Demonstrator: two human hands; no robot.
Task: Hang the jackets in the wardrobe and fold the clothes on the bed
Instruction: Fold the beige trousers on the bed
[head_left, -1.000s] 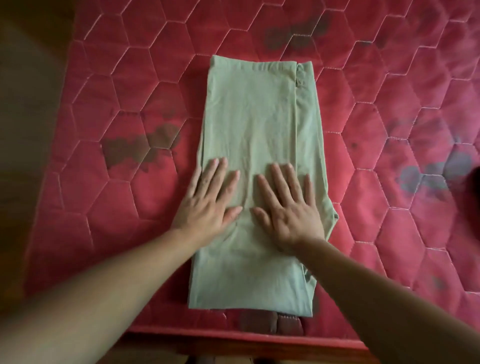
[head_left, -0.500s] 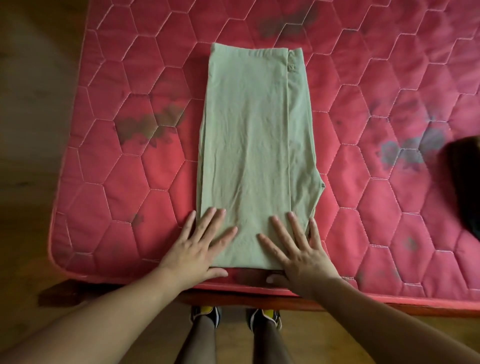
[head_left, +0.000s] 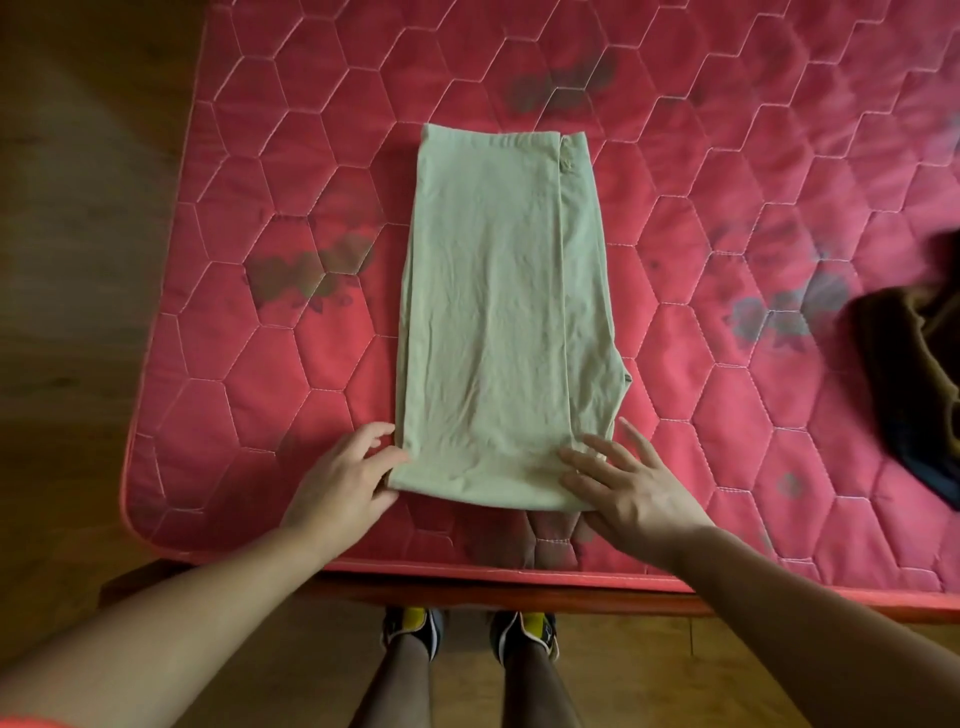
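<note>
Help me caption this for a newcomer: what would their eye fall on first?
A pale green folded garment lies lengthwise in the middle of the red quilted mattress. The left hand and right hand touch its near corners. A dark garment lies at the picture's right edge.

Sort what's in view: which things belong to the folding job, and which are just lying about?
Job in hand:
- green garment, folded lengthwise on the bed
- left hand at its near left corner
- right hand, fingers flat on its near right corner
- dark clothes at the bed's right edge, probably next

Lying about:
- shoes, on the person's feet
- floor
</note>
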